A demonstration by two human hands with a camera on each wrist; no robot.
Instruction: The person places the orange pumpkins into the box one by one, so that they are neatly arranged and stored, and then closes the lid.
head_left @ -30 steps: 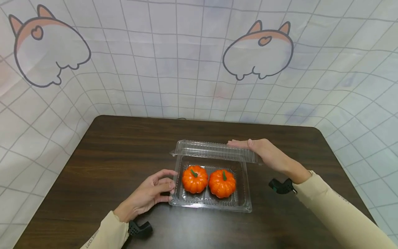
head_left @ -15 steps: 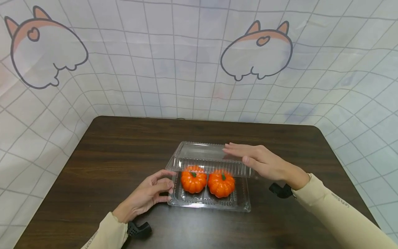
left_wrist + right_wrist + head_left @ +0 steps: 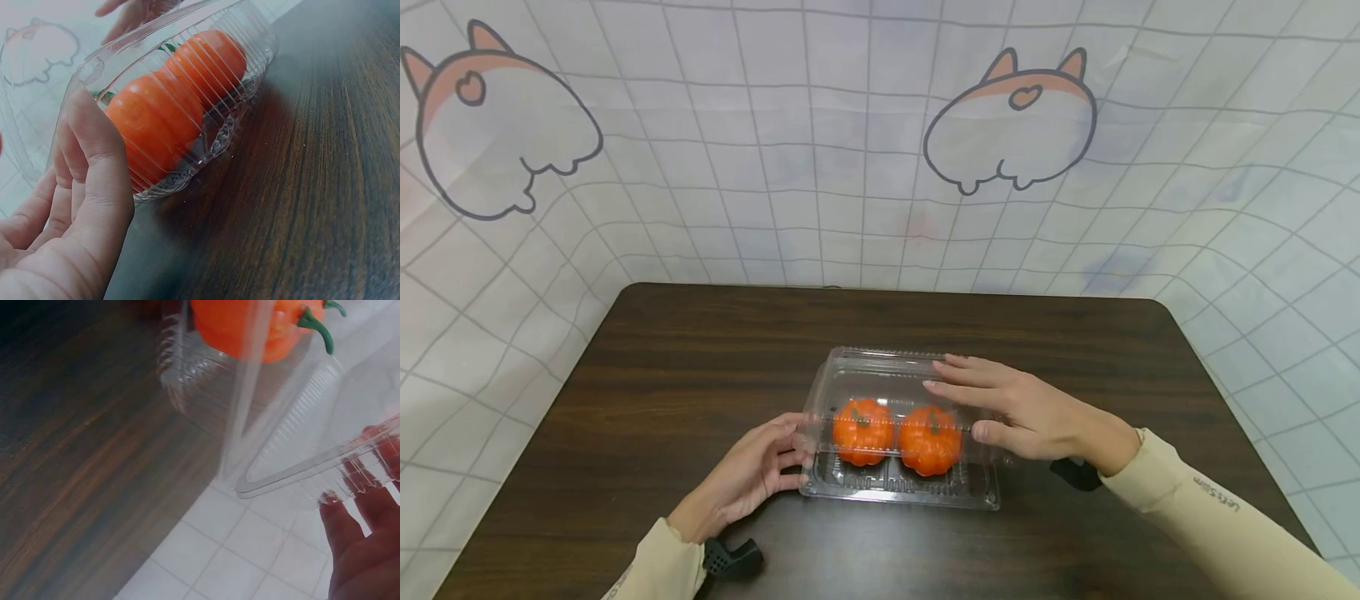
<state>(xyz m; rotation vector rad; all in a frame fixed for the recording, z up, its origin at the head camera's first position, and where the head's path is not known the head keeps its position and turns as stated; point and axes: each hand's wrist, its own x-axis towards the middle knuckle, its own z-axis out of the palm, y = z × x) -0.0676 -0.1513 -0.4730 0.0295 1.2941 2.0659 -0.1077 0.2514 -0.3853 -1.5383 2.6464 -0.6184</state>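
A clear plastic clamshell box sits on the table, with two small orange pumpkins with green stems side by side in its base. The hinged lid slants down over them, its front edge raised above the base. At the box's left side, my left hand holds the rim between thumb and fingers; ribbed plastic and both pumpkins show beyond it in the left wrist view. My right hand lies along the lid's right part with fingers straight, fingertips against the lid's outside in the right wrist view.
The dark wood-grain table extends around the box. A white grid-patterned cloth with cartoon animal drawings hangs behind and at both sides. Each wrist wears a black device below a cream sleeve.
The lid has swung forward and down from standing nearly upright, now covering most of both pumpkins. My right hand has moved toward me and down with it; my left hand keeps its place.
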